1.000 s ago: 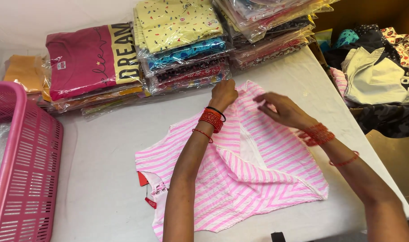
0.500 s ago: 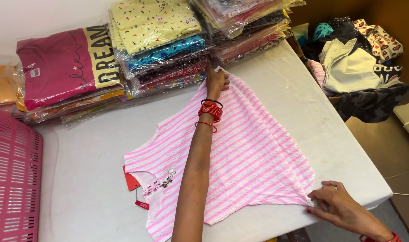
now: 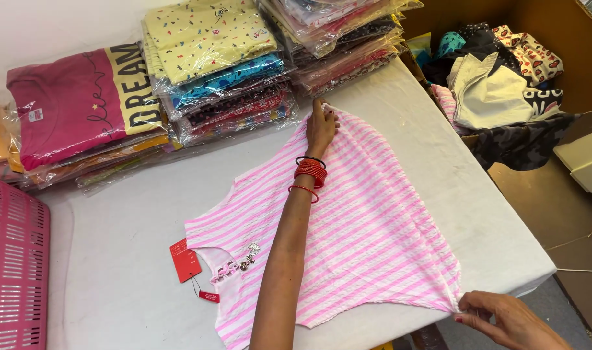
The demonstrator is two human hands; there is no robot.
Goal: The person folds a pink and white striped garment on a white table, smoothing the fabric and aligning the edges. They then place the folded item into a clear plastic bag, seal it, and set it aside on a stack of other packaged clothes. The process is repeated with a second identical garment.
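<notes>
Pinching the pink-and-white striped crinkle-fabric top (image 3: 367, 240), our right hand (image 3: 497, 317) grips its corner at five o'clock, fingers closed; our left hand (image 3: 322, 126) presses its twelve o'clock edge, seemingly gripping. It lies spread on the white table (image 3: 114, 259), bagged folded garments (image 3: 211, 65) stacked beyond at eleven.

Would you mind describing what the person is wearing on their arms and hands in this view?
Both forearms are bare, with no sleeves in view. The left hand has a stack of red bangles at the wrist, edged by a thin dark one, and a single thin red bangle a little further up the forearm. The right hand shows red nail polish; its wrist is cut off by the frame edge.
</notes>
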